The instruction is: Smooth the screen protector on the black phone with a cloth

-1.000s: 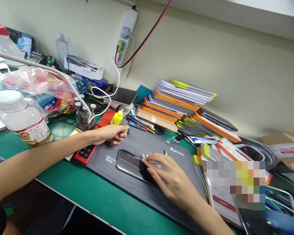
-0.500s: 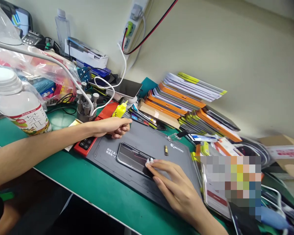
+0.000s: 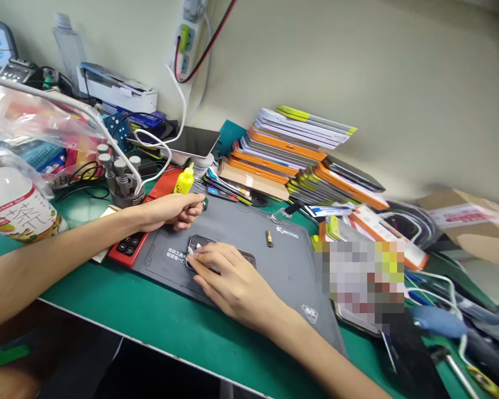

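Note:
A black phone (image 3: pixel 245 256) lies flat on a grey work mat (image 3: pixel 283 266). My right hand (image 3: pixel 228 277) lies over most of the phone, fingers pressed together on a small white wipe (image 3: pixel 191 252) at the phone's left end. My left hand (image 3: pixel 172 210) rests curled at the mat's far left edge, fingers closed round a small dark thing I cannot make out. A yellow squeeze bottle (image 3: pixel 184 181) stands just behind it. A small brass part (image 3: pixel 269 238) lies on the mat to the right of the phone.
A red device (image 3: pixel 128 246) lies left of the mat. Behind stand a grey tool holder (image 3: pixel 120 183), a white cable, a tablet (image 3: pixel 195 141) and stacked orange and white packages (image 3: pixel 291 149). A drink bottle (image 3: pixel 8 205) stands far left. More packages and cables crowd the right.
My right hand has slid the white wipe leftward along the phone, from its right end to its left end. My left hand has stayed put. The camera has shifted right.

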A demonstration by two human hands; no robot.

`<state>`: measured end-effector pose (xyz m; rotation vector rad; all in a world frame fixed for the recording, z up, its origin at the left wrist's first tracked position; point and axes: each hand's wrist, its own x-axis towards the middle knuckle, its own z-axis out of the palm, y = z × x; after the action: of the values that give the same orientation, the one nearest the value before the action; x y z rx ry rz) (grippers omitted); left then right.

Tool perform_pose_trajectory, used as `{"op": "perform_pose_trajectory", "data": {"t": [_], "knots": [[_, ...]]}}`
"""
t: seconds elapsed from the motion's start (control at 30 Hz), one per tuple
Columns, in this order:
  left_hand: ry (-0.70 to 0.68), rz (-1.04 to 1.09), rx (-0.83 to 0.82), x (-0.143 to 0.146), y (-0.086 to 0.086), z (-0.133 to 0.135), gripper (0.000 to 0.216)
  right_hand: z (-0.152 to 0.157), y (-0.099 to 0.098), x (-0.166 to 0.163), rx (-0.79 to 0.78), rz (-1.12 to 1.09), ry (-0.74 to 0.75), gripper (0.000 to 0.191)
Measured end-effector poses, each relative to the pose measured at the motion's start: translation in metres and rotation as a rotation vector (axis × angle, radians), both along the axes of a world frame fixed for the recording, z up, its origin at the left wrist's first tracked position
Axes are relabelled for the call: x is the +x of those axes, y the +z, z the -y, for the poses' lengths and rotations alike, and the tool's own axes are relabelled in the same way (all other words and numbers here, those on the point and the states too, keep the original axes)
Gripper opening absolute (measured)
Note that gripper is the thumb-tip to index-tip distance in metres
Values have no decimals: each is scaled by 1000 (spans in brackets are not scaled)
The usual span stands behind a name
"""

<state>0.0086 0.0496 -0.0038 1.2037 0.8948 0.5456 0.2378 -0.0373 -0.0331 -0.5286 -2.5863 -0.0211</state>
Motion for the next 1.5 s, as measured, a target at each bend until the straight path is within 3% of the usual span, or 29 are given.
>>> {"op": "perform_pose_trajectory", "data": {"t": [0.33,0.93,1.1,1.3,1.5], "knots": [[-5,2,1,-1,0,-1,51,-21,3,-3,58,37,-132,30],[-14,18,-19,-1,-6,0,53,-20,4,-11,154,17,-113,25],[-15,3,-20,-1,-4,0,53,-1,7,-10,106,31,-64,28],[7,-1,-21,1,2,3,48,27,3,29,65,3,-66,30],[19,6,-25,1,-1,-2,50,45,-3,92,60,52,-223,41]]}}
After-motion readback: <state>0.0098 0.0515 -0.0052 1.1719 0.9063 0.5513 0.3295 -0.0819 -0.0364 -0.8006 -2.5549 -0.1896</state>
